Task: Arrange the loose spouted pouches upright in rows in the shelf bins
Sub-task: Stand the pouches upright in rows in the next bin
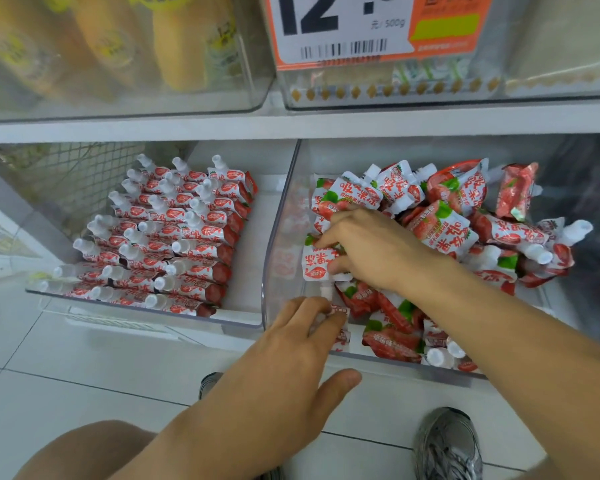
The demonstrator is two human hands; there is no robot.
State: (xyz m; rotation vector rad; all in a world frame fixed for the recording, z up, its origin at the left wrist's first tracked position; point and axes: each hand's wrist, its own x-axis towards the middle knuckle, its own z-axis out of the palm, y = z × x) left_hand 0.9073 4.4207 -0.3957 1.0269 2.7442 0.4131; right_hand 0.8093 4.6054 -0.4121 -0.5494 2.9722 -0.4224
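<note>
Right hand (371, 252) pinches one pouch (317, 263); left hand (305, 344) apparently steadies pouches (340, 323), grip unclear.

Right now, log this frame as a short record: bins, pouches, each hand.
left bin: clear, holds pouches in neat rows, spouts pointing up and left
right bin: clear, holds a loose jumbled pile of pouches
right hand: inside the right bin, fingers gripping one white-and-red pouch, spout down
left hand: at the right bin's front left corner, fingers touching pouches there; grip unclear
price tag: on the shelf above
</note>
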